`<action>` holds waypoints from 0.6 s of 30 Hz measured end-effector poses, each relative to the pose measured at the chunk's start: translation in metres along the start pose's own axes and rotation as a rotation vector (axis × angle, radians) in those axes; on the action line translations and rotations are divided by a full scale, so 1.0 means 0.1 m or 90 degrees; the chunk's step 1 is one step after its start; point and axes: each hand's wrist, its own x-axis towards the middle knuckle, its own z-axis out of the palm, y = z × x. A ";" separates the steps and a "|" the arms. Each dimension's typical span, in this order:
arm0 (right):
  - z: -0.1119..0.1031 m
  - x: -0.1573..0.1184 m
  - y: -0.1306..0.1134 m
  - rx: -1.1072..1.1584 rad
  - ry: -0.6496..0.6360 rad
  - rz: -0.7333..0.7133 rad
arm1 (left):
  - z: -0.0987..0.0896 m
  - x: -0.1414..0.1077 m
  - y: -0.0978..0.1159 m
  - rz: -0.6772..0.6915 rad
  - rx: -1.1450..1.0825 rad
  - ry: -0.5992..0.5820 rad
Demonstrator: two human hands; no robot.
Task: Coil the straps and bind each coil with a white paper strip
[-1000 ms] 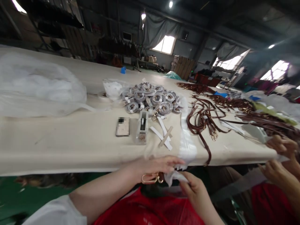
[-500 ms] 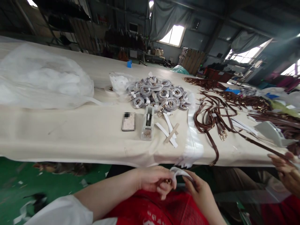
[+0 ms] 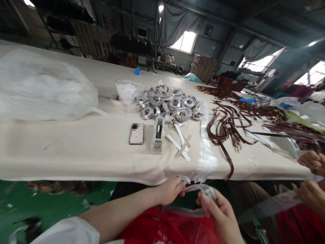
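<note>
My left hand (image 3: 170, 190) is closed on one end of a strap in clear plastic wrap (image 3: 196, 187), below the table's front edge. My right hand (image 3: 215, 206) pinches a curved part of the same wrapped strap, to the right of my left hand. A loose length of the wrapping hangs between them over my red apron. On the table (image 3: 88, 142) above my hands stand a tape dispenser (image 3: 157, 135) and several paper strips (image 3: 180, 144). Behind these lies a pile of coiled, wrapped straps (image 3: 172, 103).
A large translucent bag (image 3: 45, 88) covers the back left. Brown straps (image 3: 225, 125) spread over the right side, one hanging to the front edge. A co-worker's hands (image 3: 311, 176) are at the far right. A pixelated object (image 3: 136, 134) lies beside the dispenser.
My hands have moved slightly apart, and more of the wrapped strap shows between them. The co-worker's hands have separated, one above the other. The view has shifted slightly.
</note>
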 end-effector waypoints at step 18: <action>-0.10 0.24 0.59 -0.094 -0.059 -0.050 | -0.07 -0.17 0.28 -0.160 -0.345 -0.194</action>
